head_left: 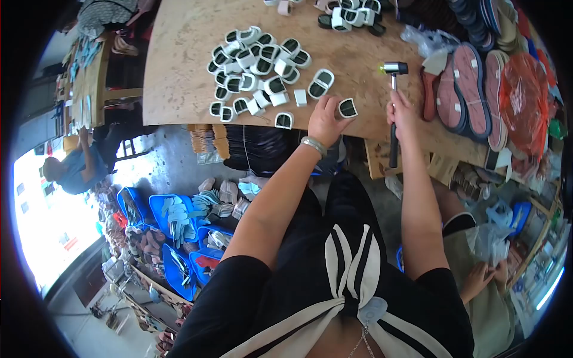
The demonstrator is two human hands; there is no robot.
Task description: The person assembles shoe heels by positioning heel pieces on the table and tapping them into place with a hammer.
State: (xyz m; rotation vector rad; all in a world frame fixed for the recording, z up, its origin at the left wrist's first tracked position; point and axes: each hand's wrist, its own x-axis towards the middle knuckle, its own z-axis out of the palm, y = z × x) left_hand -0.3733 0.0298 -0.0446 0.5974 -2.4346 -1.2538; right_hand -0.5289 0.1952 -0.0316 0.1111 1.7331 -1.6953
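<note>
My left hand (327,123) is at the front edge of the wooden table, its thumb and fingers closed around a small D-shaped piece (347,108) with a white rim and a dark green face. In my right hand (403,113) is a hammer (394,89), gripped by the handle, with its head raised over the tabletop and the handle end pointing down toward me. Close to my left hand lies a pair of similar white-rimmed pieces (321,83). Farther left, a loose heap of the same pieces (253,65) spreads over the table.
Pink-and-navy shoe soles (471,89) and a red plastic bag (524,98) crowd the table's right end. More pieces (352,15) lie at the back. Blue bins (170,218) stand on the floor at left. One person (80,164) is far left; another person's hands (483,279) are at right.
</note>
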